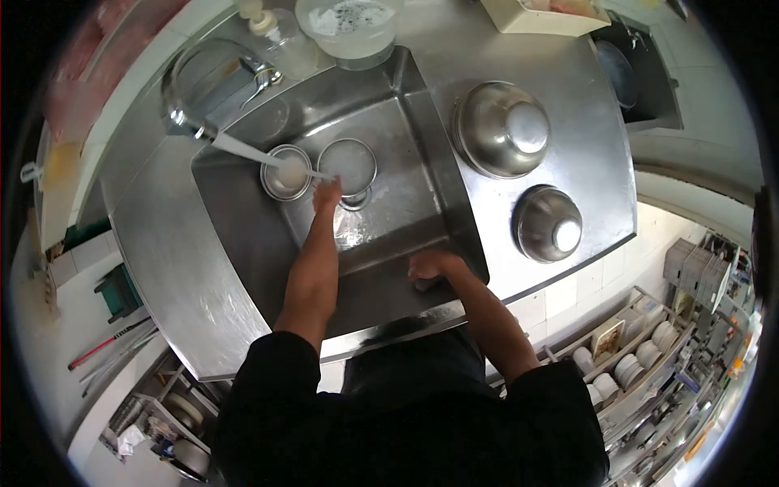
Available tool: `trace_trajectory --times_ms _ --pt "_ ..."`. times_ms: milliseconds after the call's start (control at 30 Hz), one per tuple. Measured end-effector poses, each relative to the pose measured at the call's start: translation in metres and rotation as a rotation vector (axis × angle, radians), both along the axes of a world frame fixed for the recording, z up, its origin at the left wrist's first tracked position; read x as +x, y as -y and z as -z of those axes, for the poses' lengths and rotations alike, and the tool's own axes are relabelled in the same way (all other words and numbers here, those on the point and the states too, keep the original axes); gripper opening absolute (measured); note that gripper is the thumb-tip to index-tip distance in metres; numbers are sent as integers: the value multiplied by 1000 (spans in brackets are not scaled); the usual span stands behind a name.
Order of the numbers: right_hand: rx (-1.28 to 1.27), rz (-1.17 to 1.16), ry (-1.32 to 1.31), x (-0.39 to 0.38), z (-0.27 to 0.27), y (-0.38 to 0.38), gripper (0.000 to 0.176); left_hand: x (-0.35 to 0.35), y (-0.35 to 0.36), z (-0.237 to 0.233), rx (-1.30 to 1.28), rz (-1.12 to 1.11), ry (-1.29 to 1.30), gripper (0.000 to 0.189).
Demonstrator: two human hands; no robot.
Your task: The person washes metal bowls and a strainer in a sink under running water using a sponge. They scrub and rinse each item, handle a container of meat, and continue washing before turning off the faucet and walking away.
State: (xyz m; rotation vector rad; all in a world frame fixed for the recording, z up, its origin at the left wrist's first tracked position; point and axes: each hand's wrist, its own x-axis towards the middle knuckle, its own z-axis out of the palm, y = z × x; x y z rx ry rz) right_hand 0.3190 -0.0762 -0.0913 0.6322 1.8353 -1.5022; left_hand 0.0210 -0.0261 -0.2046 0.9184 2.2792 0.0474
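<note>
My left hand (327, 195) is closed around the end of a thin, pale handle-like piece that reaches toward a small round metal vessel (277, 187) in the sink. Water from the tap runs into that vessel. Right beside it sits a second round container (347, 162) with a whitish inside, close to my left fingers. Near the sink's front right edge, my right hand (432, 265) is closed on a small grey object (425, 284), mostly hidden by the fingers; its kind cannot be made out.
A curved tap (172, 93) stands at the back left of the sink (406, 174). Two upturned metal bowls (503, 130) rest on the right counter. At the back are a pump bottle (288, 45), a clear tub (349, 24) and a cream bin (544, 18).
</note>
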Motion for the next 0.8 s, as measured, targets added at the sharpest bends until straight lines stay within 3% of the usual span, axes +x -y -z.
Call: trace_trajectory --times_ms 33,67,100,167,233,300,367,433,500,567,633,667,733,767,800 --pt "-13 15 -3 3 10 6 44 -8 12 7 -305 -113 146 79" --pt "-16 1 -19 6 22 10 41 -23 46 86 -255 -250 339 76" --pt "-12 -13 -31 9 29 10 38 -5 37 59 -192 -541 427 75" --pt "71 107 -36 12 7 6 39 1 22 58 -135 -571 465 66" --pt "140 207 -37 11 -2 11 40 -8 4 82 216 -256 16 37" --pt "56 158 101 7 8 3 46 -24 -43 63 54 391 -389 25" --pt "30 130 129 -2 -10 -9 44 -3 -77 -39 383 723 -538 18" --pt "5 101 160 0 -9 -9 42 -9 -91 -82 472 851 -499 20" --pt "-41 592 -266 7 27 -2 41 -15 -100 -115 568 977 -462 22" --pt "-73 1086 -333 -8 37 -15 39 -21 -97 -144 496 980 -312 27" --pt "-623 1783 -429 -33 45 -35 42 -14 -90 -171 473 983 -278 30" --pt "-632 1782 -445 -42 38 -40 42 -8 -86 -183 451 989 -225 32" --pt "-1115 2252 -328 -65 -26 -64 44 2 -82 -188 382 1005 -225 32" --pt "-1259 1967 -682 -70 -26 -67 50 6 -80 -188 355 967 -193 34" --pt "-1260 1964 -689 -76 -22 -69 50 8 -80 -191 331 927 -161 36"
